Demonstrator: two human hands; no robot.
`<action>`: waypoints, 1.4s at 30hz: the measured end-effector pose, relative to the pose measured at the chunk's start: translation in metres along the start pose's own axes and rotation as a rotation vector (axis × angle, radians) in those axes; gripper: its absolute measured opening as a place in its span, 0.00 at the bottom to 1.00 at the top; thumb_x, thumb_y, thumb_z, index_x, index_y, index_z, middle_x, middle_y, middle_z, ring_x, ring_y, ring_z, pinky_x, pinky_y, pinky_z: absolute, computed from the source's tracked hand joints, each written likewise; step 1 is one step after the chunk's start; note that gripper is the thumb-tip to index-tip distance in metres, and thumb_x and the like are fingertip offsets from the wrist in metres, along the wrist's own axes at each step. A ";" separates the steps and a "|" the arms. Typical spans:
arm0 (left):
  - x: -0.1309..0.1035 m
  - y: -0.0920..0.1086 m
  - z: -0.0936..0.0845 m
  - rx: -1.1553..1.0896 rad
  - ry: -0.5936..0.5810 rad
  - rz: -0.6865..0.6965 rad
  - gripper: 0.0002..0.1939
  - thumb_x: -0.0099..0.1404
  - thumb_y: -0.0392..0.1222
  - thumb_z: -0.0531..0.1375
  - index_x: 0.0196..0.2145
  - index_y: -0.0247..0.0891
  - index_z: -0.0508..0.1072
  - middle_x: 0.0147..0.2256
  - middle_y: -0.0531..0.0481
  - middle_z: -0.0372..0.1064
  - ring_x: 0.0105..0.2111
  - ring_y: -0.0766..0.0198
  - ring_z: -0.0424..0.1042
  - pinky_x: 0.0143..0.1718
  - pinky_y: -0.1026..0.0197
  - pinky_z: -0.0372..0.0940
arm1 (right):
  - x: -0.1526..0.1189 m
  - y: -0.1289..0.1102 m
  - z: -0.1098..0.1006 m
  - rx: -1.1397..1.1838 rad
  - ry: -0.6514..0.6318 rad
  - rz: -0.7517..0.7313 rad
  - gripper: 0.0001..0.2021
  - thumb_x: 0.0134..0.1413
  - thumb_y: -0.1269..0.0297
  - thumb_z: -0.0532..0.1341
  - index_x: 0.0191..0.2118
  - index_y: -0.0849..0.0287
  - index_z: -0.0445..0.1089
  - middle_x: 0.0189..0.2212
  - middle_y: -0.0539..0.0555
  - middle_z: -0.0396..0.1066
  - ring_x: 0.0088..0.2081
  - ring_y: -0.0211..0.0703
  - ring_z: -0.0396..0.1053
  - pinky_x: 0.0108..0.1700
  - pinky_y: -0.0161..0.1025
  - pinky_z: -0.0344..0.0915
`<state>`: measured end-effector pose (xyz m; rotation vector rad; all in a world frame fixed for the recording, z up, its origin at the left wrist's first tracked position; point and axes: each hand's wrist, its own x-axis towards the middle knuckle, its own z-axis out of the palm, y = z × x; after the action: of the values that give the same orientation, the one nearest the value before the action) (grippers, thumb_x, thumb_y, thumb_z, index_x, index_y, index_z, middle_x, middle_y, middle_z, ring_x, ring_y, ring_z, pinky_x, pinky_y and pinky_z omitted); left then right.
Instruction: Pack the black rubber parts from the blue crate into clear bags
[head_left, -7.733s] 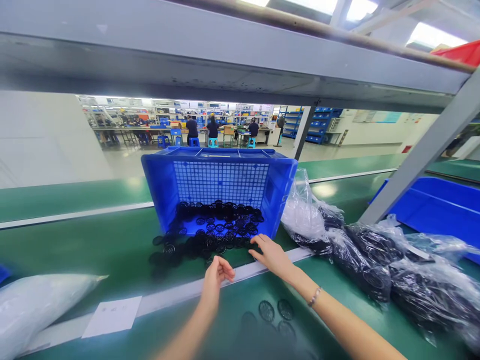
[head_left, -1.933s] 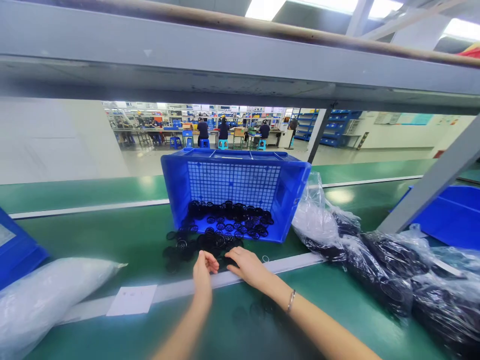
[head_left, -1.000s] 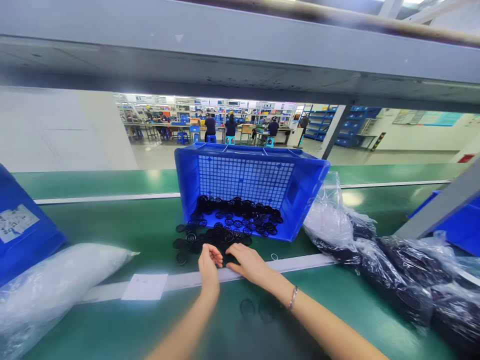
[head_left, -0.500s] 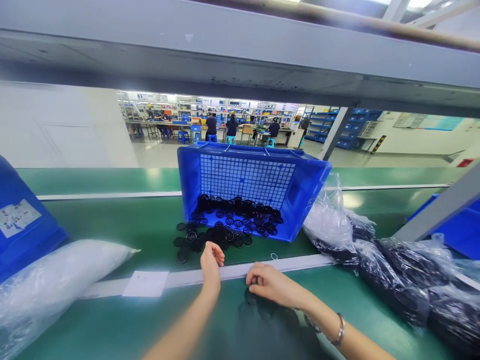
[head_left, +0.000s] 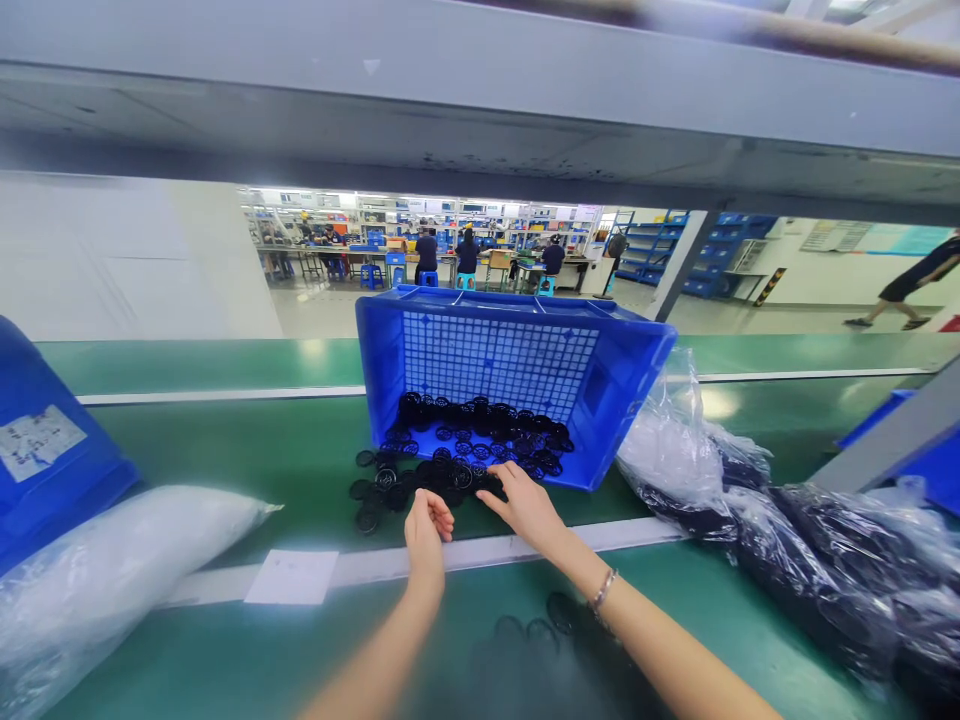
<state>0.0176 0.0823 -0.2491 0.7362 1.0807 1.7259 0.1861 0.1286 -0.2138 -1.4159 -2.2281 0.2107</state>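
A blue crate [head_left: 637,385] lies on its side on the green table [head_left: 225,450], its opening toward me. Black ring-shaped parts [head_left: 450,475] spill from it onto the table. My right hand [head_left: 521,503] reaches to the front edge of this pile, thumb and fingers apart, touching or just above the rings. My left hand [head_left: 429,525] is beside the pile's near edge with its fingers curled; whether anything is in it is hidden. Several blurred black rings [head_left: 541,632] lie nearer to me, below my right forearm.
A filled white plastic bag [head_left: 150,550] and a blue bin [head_left: 45,470] stand at the left. A white paper [head_left: 292,577] lies on the table. Clear bags of black parts [head_left: 795,560] are at the right. A grey beam [head_left: 480,110] crosses overhead. People sit far behind.
My right hand has moved forward and up from the near rings to the pile, its fingers now opened. My left hand has hardly moved. A walking person has appeared at the far right.
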 end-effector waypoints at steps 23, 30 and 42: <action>0.000 0.001 0.000 0.013 -0.010 -0.006 0.29 0.62 0.67 0.53 0.21 0.37 0.67 0.18 0.52 0.64 0.17 0.69 0.62 0.18 0.67 0.57 | -0.016 0.015 0.004 0.255 -0.063 -0.030 0.09 0.61 0.67 0.56 0.45 0.54 0.70 0.39 0.52 0.65 0.35 0.40 0.68 0.41 0.39 0.66; -0.001 0.003 0.001 0.012 -0.004 -0.014 0.29 0.63 0.66 0.53 0.21 0.37 0.67 0.18 0.52 0.64 0.17 0.69 0.61 0.18 0.67 0.56 | -0.026 0.012 0.001 0.365 -0.114 0.046 0.09 0.56 0.64 0.61 0.44 0.54 0.70 0.38 0.51 0.66 0.36 0.41 0.67 0.42 0.40 0.66; 0.000 0.000 0.000 0.011 -0.010 -0.007 0.29 0.63 0.65 0.53 0.21 0.37 0.67 0.19 0.52 0.64 0.18 0.69 0.62 0.18 0.67 0.57 | -0.040 0.000 -0.034 0.836 -0.277 0.233 0.20 0.56 0.47 0.62 0.45 0.58 0.66 0.29 0.47 0.66 0.29 0.36 0.64 0.32 0.35 0.62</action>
<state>0.0171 0.0822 -0.2488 0.7464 1.0857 1.7105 0.2161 0.0895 -0.1973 -1.1846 -1.7844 1.3086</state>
